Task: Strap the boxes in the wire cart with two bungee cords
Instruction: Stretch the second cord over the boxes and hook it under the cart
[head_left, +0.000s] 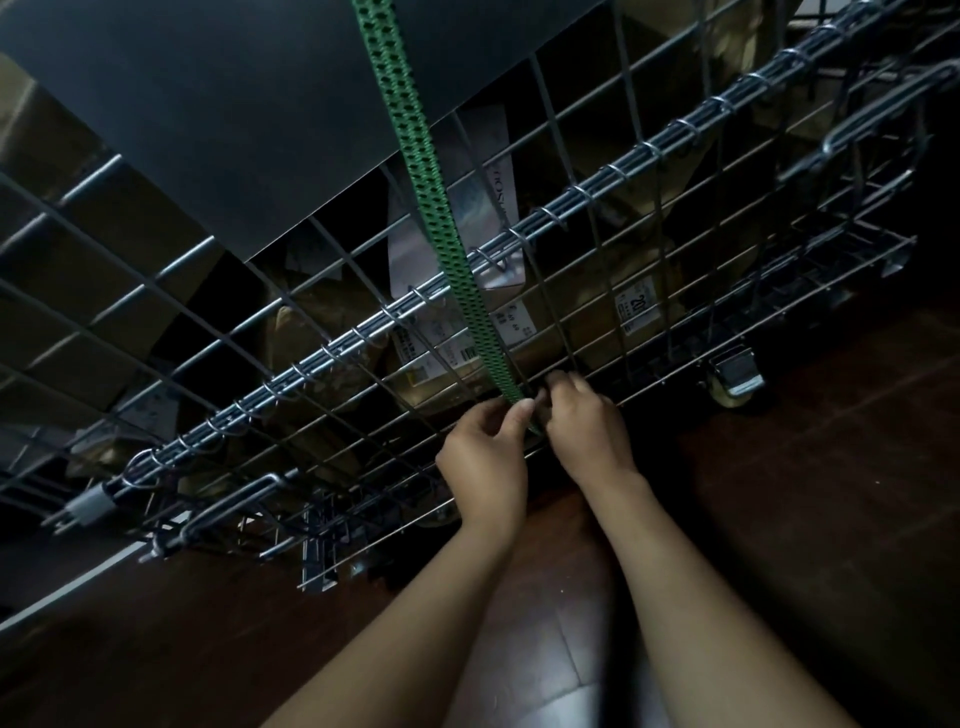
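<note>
A green bungee cord (431, 182) runs taut from the top of the frame down the outside of the wire cart (311, 358) to its lower edge. My left hand (488, 457) pinches the cord's lower end between thumb and fingers. My right hand (587, 426) grips the same end right beside it, pressed against the low wires of the cart. The hook itself is hidden by my fingers. Brown cardboard boxes (597, 312) with white labels show through the mesh. A large dark box (234, 104) rises above the cart's wall, under the cord.
The cart stands on a dark wooden floor (805, 519). A caster wheel (732, 379) sits at the cart's lower right. A metal latch (88, 506) hangs at the lower left of the mesh. Folded wire panels lie under the cart's base.
</note>
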